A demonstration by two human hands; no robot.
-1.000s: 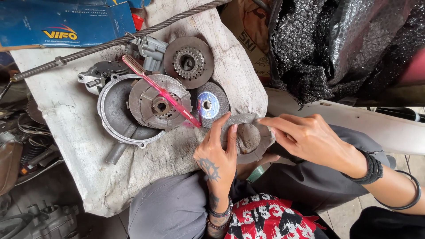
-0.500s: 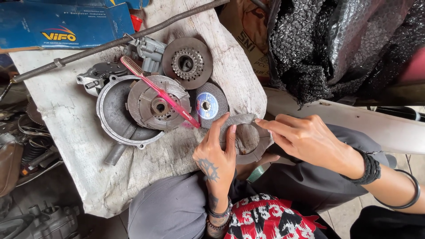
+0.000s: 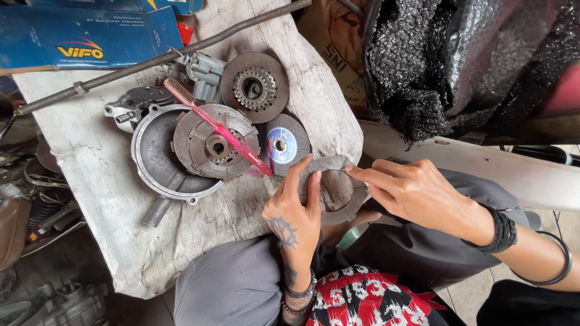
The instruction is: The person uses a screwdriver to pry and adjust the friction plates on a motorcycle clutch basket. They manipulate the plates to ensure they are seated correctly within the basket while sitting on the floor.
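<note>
Both hands [image 3: 296,211] [image 3: 423,196] pinch ring [image 3: 338,164] past bench edge [image 3: 338,142].

- left hand [image 3: 297,212]: dark spiky tattoo on the back, kinda sun or spider shaped, plus more ink running down the wrist
- left wrist: a stack of bracelets [image 3: 298,297], beaded and dark, a bit hard to make out
- right hand [image 3: 417,193]: no rings that I can see
- right wrist: thick black braided band [image 3: 500,230], then a thin black bangle [image 3: 553,265] further up the forearm
- grey trousers [image 3: 229,284], red top [image 3: 368,299] with a black and white pattern
</note>
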